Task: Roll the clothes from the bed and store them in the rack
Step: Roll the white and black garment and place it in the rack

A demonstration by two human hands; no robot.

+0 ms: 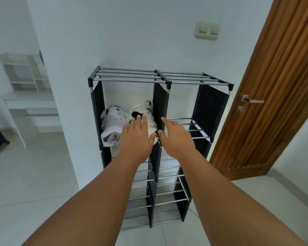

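Left hand (136, 137), fingers spread flat, presses a black-and-white roll (142, 112) into the rack (160, 80), apparently seating it beside a grey roll (112, 121). Right hand (176, 134) hovers open, empty, by the divider.

We are in a home bedroom: white desk (29, 103), wooden door (274, 86), clothes rack (160, 80), tiled floor (34, 174).

Pale walls (114, 32) and a light tiled floor (34, 183) are seen. A white desk with a shelf unit (25, 89) is set at the left; a slatted wooden door (277, 103) stands right, below a double light switch (207, 31).
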